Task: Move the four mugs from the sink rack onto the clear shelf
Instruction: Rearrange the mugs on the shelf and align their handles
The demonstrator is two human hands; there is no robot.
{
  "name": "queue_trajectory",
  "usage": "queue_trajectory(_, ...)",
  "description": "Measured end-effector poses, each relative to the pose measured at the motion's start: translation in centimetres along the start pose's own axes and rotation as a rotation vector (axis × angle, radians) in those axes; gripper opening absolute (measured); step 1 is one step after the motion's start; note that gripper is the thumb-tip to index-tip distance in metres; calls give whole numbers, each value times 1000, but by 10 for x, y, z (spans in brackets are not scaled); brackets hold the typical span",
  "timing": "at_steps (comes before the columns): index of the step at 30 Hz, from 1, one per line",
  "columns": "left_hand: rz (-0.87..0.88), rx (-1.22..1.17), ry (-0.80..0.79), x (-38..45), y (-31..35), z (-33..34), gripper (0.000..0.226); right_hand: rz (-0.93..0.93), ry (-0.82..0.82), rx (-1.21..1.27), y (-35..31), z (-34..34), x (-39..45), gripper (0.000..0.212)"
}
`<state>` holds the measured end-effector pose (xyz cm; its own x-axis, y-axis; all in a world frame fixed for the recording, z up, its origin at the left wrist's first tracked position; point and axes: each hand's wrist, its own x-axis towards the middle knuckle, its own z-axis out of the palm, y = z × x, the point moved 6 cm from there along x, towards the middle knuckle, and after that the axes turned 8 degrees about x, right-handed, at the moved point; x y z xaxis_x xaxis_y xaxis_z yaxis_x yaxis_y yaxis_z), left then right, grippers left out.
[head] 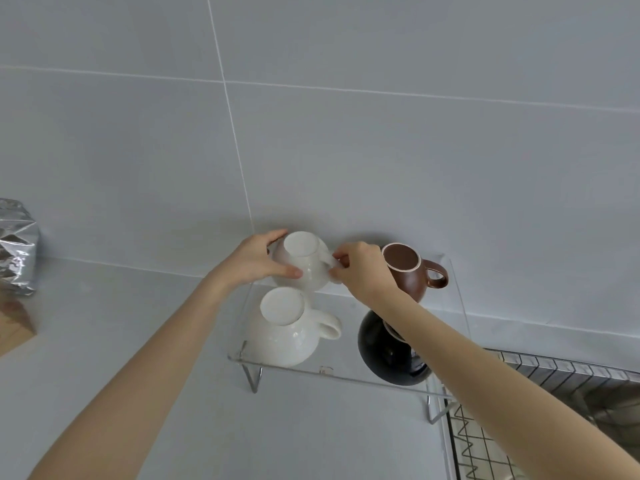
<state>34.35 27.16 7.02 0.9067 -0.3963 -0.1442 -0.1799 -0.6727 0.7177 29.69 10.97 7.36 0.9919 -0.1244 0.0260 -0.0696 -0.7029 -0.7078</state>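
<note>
Nearest the camera: two bare forearms, entering from the lower left and lower right corners and converging on the clear shelf [346,375], which stands on thin metal legs on a pale grey counter [138,341] against a grey tiled wall [346,133]. Four mugs on the shelf, all upside down, bases up. Front left: white mug [287,337], handle pointing right, untouched. Front right: black mug [384,358], partly hidden under the right forearm. Back right: brown mug [408,271], pale rim line around its base, handle pointing right, just beside the right hand but contact cannot be confirmed. Back left: second white mug [304,261], close to the wall, held by both hands. Left hand [259,258] half-closed around the mug's left side, thumb across the front of the body, fingers curled over the far side. Right hand [360,268] closed in a pinch on that mug's handle at its right side, fingertips [337,263] meeting over the handle. Whether the mug's rim sits fully on the shelf cannot be told; the mug in front hides the contact. Lower right corner: wire sink rack [485,445], no mugs visible in the part shown. Left edge: crinkled silver foil bag [17,247] on the counter, with a wooden object [14,323] just in front of it, well apart from the shelf.
</note>
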Motion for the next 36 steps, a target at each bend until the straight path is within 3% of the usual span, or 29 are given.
queue_trajectory(4,33,-75,40,4,-3,0,62,-5,9,63,3,0,4,16)
queue_trajectory(7,26,-20,124,5,-3,-1,70,2,30,99,5,-2,8,16)
queue_trajectory(11,-13,41,215,-1,-3,-2,60,-7,20,130,5,-1,15,16)
queue_trajectory(18,-27,77,245,-3,-5,-3,56,-15,25,148,5,1,18,18)
queue_trajectory(30,-49,73,215,2,-12,1,71,-36,-4,120,6,3,21,19)
queue_trajectory(34,-92,146,185,1,-6,4,95,-37,-195,21,2,-8,17,39)
queue_trajectory(36,-67,154,215,-3,9,-2,101,-49,-184,37,-6,-31,11,47)
